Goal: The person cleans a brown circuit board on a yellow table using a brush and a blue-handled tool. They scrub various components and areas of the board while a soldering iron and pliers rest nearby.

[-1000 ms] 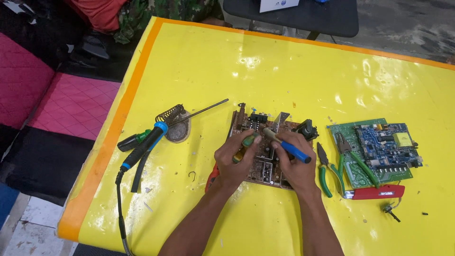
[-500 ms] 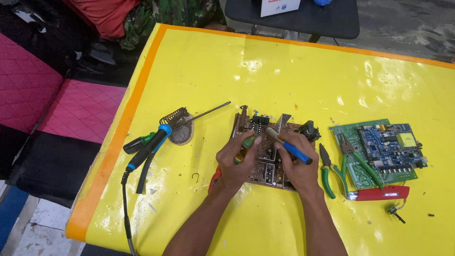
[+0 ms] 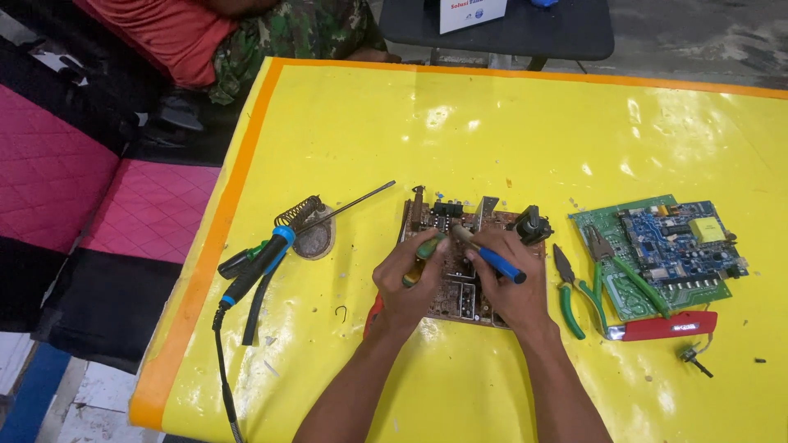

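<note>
A brown circuit board (image 3: 455, 283) with black parts along its far edge lies in the middle of the yellow table (image 3: 492, 131). My left hand (image 3: 410, 279) rests on the board's left side and holds a green-handled tool (image 3: 425, 248). My right hand (image 3: 509, 283) rests on the board's right side and grips a blue-handled tool (image 3: 492, 259) whose metal tip points up-left toward the board's centre. Both tool tips meet near the board's upper middle.
A blue-handled soldering iron (image 3: 267, 258) lies in its coil stand (image 3: 308, 226) at the left, its cord running off the front edge. Green-handled pliers (image 3: 570, 287), a green and blue circuit board (image 3: 665, 250) and a red tool (image 3: 669, 326) lie at the right. A small loose part (image 3: 694, 358) sits near the red tool.
The view has shifted slightly. Both hands stay on the brown board with their tools, with only small movement.
</note>
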